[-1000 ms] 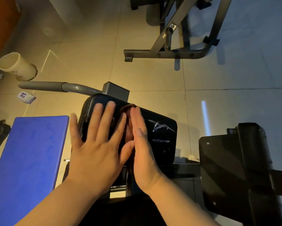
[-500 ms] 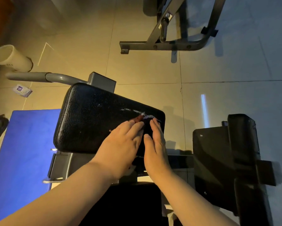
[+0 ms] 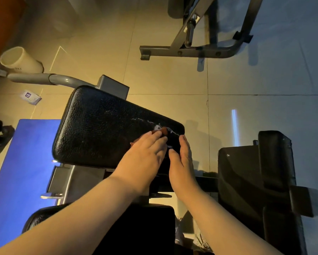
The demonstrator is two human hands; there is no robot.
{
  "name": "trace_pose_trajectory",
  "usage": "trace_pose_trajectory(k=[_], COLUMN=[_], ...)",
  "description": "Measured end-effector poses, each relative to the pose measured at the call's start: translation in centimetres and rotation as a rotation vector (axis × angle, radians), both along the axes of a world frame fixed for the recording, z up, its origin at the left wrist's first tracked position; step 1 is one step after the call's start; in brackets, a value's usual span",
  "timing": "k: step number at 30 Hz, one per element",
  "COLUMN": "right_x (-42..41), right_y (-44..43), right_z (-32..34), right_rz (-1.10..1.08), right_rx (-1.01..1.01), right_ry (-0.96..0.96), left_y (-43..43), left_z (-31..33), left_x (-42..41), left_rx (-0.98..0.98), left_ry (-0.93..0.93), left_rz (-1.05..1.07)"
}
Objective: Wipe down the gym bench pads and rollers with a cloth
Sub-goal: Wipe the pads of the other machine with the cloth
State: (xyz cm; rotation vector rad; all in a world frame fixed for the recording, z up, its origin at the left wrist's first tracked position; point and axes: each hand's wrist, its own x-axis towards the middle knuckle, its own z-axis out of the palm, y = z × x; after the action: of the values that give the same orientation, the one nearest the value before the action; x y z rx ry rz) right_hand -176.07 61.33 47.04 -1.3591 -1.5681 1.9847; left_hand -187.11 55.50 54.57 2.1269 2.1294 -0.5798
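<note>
Sliding along the black pad [image 3: 103, 126] to its right end near frame centre, left hand [image 3: 145, 155] presses reddish cloth [image 3: 163, 130] flat-fingered, right hand [image 3: 182, 161] straight-fingered beside it, so this pad's prob. nearly done.

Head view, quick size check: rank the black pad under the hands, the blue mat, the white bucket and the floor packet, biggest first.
1. black pad and blue mat: too alike to rank; the frame edge cuts the mat off.
2. white bucket.
3. packet.
</note>
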Motion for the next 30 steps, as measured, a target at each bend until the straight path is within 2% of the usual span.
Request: trace_pose_trajectory(k=[2, 6, 8, 10, 16, 19, 24, 27, 30], right_x=[0.2, 0.5, 0.4, 0.2, -0.3, -0.5, 0.0, 0.2, 0.4], right_y=[0.2, 0.4, 0.5, 0.7, 1.3, 1.5, 1.8, 2.3, 2.8], right_z=[0.0, -0.5, -0.8, -1.0, -1.5, -1.6, -1.9, -1.9, -2.1], right_rz=[0.000, -0.008, -0.004, -0.003, 0.008, 0.060, 0.109, 0.154, 0.199], right_rx=[-0.018, -0.067, -0.076, -0.095, -0.122, -0.096, -0.090, -0.092, -0.074], right_ry=[-0.005, -0.023, -0.032, -0.035, -0.082, -0.118, -0.119, -0.128, -0.140], left_y=[-0.6, 1.1, 2.1, 2.3, 2.1, 1.4, 1.4, 3.0, 1.8], left_z=[1.0, 2.1, 1.1, -0.3, -1.5, -0.9, -0.7, -1.8, -3.7], left_x=[-1.7, -3.2, -2.2, -1.4, -1.6, -1.0, -1.2, -0.2, 1.8], left_rx=[0.130, 0.304, 0.291, 0.257, 0.320, 0.347, 0.392, 0.288, 0.086], left_ry=[-0.048, -0.012, 0.002, -0.001, -0.045, -0.046, 0.104, 0.073, -0.033], left_rz=[0.042, 0.321, 0.364, 0.311, 0.269, 0.330, 0.540, 0.365, 0.114])
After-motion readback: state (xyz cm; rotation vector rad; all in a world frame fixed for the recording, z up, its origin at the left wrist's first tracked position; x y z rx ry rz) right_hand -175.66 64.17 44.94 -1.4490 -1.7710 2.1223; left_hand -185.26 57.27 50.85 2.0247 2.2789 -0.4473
